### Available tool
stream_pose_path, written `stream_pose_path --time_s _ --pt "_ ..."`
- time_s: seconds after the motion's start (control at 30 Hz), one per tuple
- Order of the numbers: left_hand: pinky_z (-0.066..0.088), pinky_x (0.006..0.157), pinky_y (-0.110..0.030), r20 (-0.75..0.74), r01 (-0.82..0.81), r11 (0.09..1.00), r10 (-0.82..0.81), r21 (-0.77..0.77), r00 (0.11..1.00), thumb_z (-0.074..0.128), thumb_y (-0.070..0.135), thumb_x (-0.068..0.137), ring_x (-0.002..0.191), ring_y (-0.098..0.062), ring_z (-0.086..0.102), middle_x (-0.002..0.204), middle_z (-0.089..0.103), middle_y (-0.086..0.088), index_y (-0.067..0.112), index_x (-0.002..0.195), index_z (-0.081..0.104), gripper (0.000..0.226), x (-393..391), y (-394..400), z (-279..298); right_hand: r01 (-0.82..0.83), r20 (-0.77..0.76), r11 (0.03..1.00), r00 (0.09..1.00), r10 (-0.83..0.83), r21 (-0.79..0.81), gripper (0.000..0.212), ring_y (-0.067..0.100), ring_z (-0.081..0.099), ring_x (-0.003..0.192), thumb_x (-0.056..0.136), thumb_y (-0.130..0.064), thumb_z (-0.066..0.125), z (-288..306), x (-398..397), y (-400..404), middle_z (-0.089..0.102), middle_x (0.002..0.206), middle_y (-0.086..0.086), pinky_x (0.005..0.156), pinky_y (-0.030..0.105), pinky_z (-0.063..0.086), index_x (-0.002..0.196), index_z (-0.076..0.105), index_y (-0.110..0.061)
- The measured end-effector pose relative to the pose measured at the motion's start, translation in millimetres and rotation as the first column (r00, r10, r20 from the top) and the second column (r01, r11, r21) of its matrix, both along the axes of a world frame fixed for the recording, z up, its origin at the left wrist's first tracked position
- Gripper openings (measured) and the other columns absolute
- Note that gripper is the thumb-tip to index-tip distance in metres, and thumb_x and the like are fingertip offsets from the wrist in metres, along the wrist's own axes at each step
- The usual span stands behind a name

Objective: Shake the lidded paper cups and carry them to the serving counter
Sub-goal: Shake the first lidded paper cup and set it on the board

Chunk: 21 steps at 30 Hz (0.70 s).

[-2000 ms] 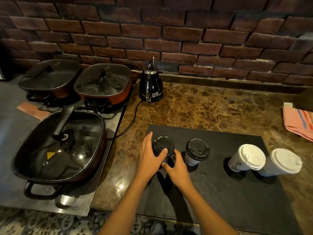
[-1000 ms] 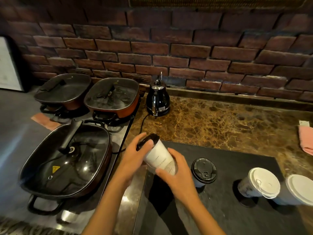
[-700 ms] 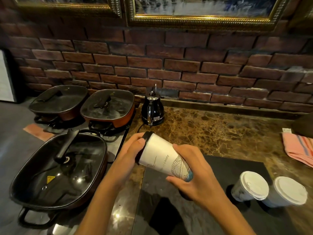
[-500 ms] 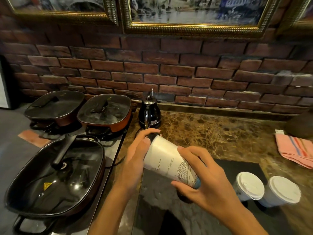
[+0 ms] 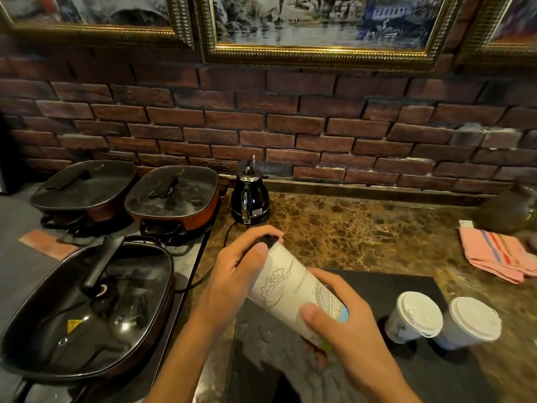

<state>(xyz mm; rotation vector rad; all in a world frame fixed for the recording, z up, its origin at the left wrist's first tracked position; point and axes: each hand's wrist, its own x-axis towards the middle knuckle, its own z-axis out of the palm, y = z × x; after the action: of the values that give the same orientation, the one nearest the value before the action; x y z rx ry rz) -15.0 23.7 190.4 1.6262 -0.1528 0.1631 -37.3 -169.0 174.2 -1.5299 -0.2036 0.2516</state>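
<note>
I hold a white paper cup with a black lid (image 5: 293,289) tilted almost on its side above the counter, lid end pointing up and to the left. My left hand (image 5: 235,274) covers the lid end, fingers wrapped over it. My right hand (image 5: 345,330) grips the cup's base. Two white-lidded paper cups (image 5: 414,317) (image 5: 467,322) stand side by side on the black mat (image 5: 392,283) to the right. The second black-lidded cup is hidden behind my right hand.
Three lidded pans sit on the left: (image 5: 87,306), (image 5: 174,193), (image 5: 84,187). A black kettle (image 5: 250,196) stands against the brick wall, its cord running down the brown marble counter (image 5: 363,231). A pink striped cloth (image 5: 497,254) lies at the right, with a dark round pot behind it.
Both hands lifted the black-lidded cup off the mat and tipped it over toward its side. In the last half second it shifted slightly, and the view tilted upward.
</note>
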Motion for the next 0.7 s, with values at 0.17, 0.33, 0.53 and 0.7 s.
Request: stream_pose_path --time_s 0.17,0.33,0.53,0.7 --pt "0.054 0.083 -0.062 -0.123 -0.024 0.999 0.020 -0.030 0.992 0.050 0.059 0.083 0.099 -0.040 0.069 0.107 0.072 -0.013 0.030 0.109 0.072 0.045 6 2 8 0.286 0.597 0.690 0.759 0.260 -0.665 0.096 0.001 0.053 0.115 0.067 -0.063 0.067 8 -5 -1 0.041 0.138 -0.020 0.081 0.022 0.058 0.151 0.024 -0.043" --pt "0.055 0.086 -0.058 -0.091 0.016 0.999 -0.018 -0.027 0.996 0.049 0.054 0.087 0.100 -0.034 0.070 0.108 0.074 -0.007 0.029 0.112 0.071 0.042 4 -2 16 0.137 0.387 0.896 0.921 0.041 -0.422 0.091 -0.014 0.052 0.118 0.058 -0.060 0.076 12 -8 -3 0.051 0.129 -0.040 0.087 0.009 0.049 0.142 0.041 -0.049" --pt "0.057 0.081 -0.052 -0.072 0.004 1.000 -0.006 -0.026 0.997 0.049 0.058 0.083 0.100 -0.030 0.069 0.110 0.073 -0.001 0.033 0.108 0.072 0.042 4 -5 18 -0.056 0.026 0.998 0.998 0.056 -0.002 0.074 0.021 0.071 0.098 0.053 -0.048 0.082 17 -2 -7 0.068 0.119 -0.015 0.068 0.031 0.061 0.124 0.060 -0.045" --pt "0.056 0.072 -0.033 -0.098 -0.067 0.997 0.063 -0.029 0.993 0.050 0.062 0.077 0.096 -0.023 0.071 0.106 0.073 0.000 0.033 0.101 0.074 0.045 7 -7 17 0.330 0.619 0.723 0.766 0.171 -0.608 0.093 -0.007 0.046 0.117 0.068 -0.057 0.070 16 -7 -3 0.041 0.135 -0.019 0.083 0.017 0.055 0.149 0.026 -0.043"
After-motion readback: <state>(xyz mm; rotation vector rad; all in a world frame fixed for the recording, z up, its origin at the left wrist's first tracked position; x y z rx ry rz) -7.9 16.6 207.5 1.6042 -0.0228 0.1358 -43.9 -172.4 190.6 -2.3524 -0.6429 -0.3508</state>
